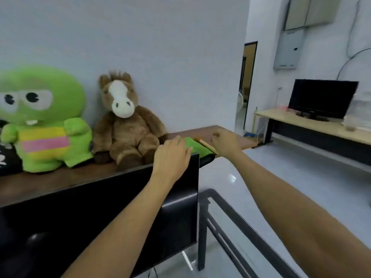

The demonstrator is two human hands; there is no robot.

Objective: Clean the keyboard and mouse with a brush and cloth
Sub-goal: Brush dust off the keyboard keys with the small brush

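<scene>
A green cloth (pixel 198 147) lies on the brown wooden desk (pixel 192 131), behind the top right corner of a black monitor (pixel 120 207). My left hand (pixel 171 155) reaches over the monitor, fingers curled down onto the cloth's left part. A brush with a light wooden handle (pixel 207 146) lies slanted across the cloth's right side. My right hand (pixel 224 142) is closed around the handle's far end. The bristles are hidden. No keyboard or mouse is in view.
A brown plush horse (pixel 124 121) and a green plush toy (pixel 43 119) sit on the desk left of the cloth. A black metal frame (pixel 224 217) stands below right. Another desk with a dark screen (pixel 321 99) is at the far right.
</scene>
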